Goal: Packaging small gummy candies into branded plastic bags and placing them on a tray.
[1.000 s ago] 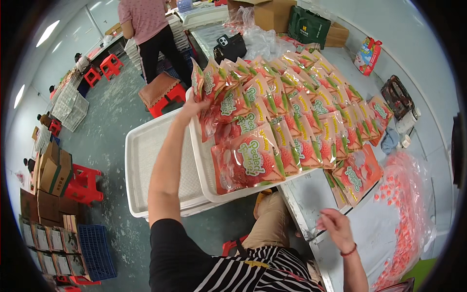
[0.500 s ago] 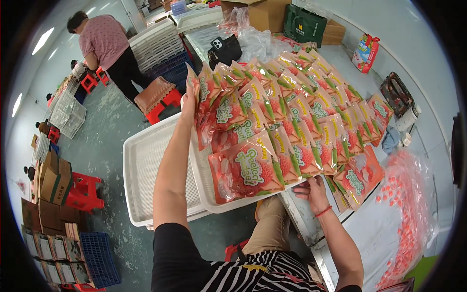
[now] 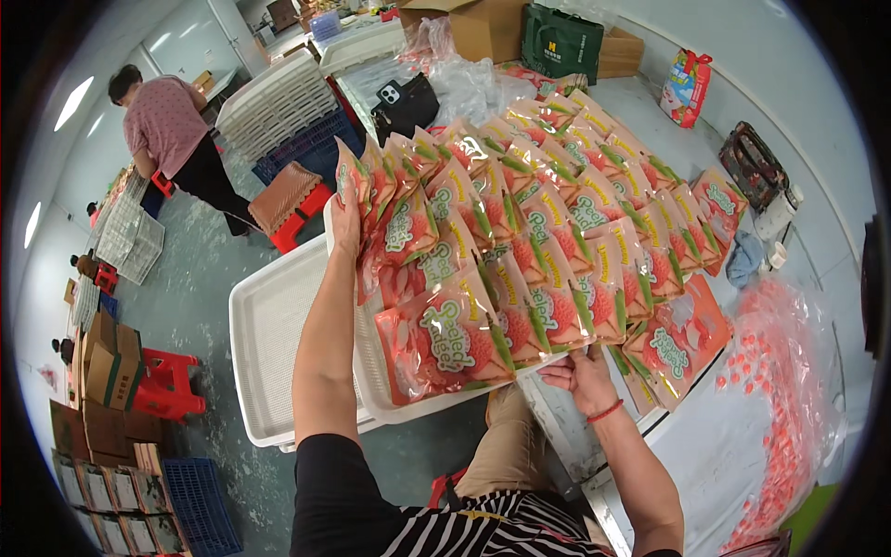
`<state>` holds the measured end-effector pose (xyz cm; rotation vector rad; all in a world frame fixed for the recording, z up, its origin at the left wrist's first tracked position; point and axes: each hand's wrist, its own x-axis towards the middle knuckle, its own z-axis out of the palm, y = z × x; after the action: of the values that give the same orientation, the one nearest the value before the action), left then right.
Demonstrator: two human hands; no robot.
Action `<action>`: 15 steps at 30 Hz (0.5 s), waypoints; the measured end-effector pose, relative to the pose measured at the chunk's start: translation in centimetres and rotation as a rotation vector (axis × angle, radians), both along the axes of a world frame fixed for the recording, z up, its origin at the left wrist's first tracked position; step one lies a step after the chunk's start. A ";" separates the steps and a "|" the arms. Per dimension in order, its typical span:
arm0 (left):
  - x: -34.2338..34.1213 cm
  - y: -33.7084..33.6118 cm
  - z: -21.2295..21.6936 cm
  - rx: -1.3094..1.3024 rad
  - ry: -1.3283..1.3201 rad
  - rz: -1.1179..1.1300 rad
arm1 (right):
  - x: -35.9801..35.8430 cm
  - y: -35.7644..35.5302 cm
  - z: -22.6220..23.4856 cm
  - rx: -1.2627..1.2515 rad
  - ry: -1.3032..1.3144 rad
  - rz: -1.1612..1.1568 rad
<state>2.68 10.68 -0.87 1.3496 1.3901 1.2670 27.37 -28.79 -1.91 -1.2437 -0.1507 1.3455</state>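
Your left hand (image 3: 345,223) gripped the far edge at eleven o'clock and your right hand (image 3: 580,371), fingers curled, propped the near rim, steadying the white tray (image 3: 371,390) of snack packets (image 3: 445,339)

Pouches (image 3: 520,251) on tray (image 3: 390,408); table (image 3: 705,455) right

— Those snack bags (image 3: 445,339): paper?
— No, glossy plastic film; the light glints off them, and clear patches show the red pieces inside.
— And the tray (image 3: 390,404) under them?
— Matt white plastic. The second tray (image 3: 269,343) beside it has a finely perforated floor.
— The big sack (image 3: 789,371) on the right?
— Thin clear plastic, crinkled and shiny.
— The boxes (image 3: 111,357) on the floor?
— Brown cardboard, dull. The floor (image 3: 186,288) looks like smooth grey concrete.
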 end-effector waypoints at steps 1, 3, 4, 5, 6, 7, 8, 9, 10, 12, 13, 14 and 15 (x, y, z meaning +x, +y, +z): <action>0.5 -0.2 0.2 0.003 0.005 -0.069 | -0.1 0.0 0.0 -0.016 -0.023 -0.022; 1.8 -1.1 1.0 0.033 0.072 -0.067 | 0.5 -0.6 -0.7 0.015 0.003 -0.006; 2.6 -1.4 1.0 0.063 0.138 -0.067 | 0.6 -0.7 -1.1 0.046 0.027 0.008; 1.9 -0.2 0.1 0.064 0.124 0.098 | -0.3 -0.3 -0.8 0.050 0.041 0.034; 3.9 -0.8 0.2 0.046 0.116 0.088 | 0.1 -0.3 -0.6 0.045 0.039 0.022; 5.8 -1.3 0.4 0.151 0.058 -0.019 | 0.3 -0.4 -0.5 0.041 0.036 0.010; 6.6 -1.6 0.8 0.267 0.001 -0.111 | 0.3 -0.4 -0.5 0.034 0.027 0.013; 7.1 -1.3 0.5 0.261 -0.009 -0.108 | 0.2 -0.4 -0.5 0.044 0.034 0.005; 7.5 -1.1 0.4 0.219 0.101 0.002 | 0.3 -0.4 -0.5 0.055 0.040 -0.002; 7.6 -0.4 -0.1 0.179 0.202 0.105 | 0.4 -0.5 -1.5 0.053 0.026 -0.017; 6.8 -0.1 -0.1 0.202 0.292 0.093 | 0.7 -0.4 -1.6 0.054 0.021 -0.029; 5.6 0.3 -0.2 0.224 0.385 0.082 | 0.8 -0.2 -1.4 0.057 0.015 -0.030; 3.7 0.0 0.2 0.182 0.499 0.010 | 0.5 0.0 -1.2 0.038 0.023 -0.031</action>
<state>6.38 10.70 -0.64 1.8769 1.6404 1.1270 27.85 -28.79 -3.13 -1.1938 -0.1402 1.3236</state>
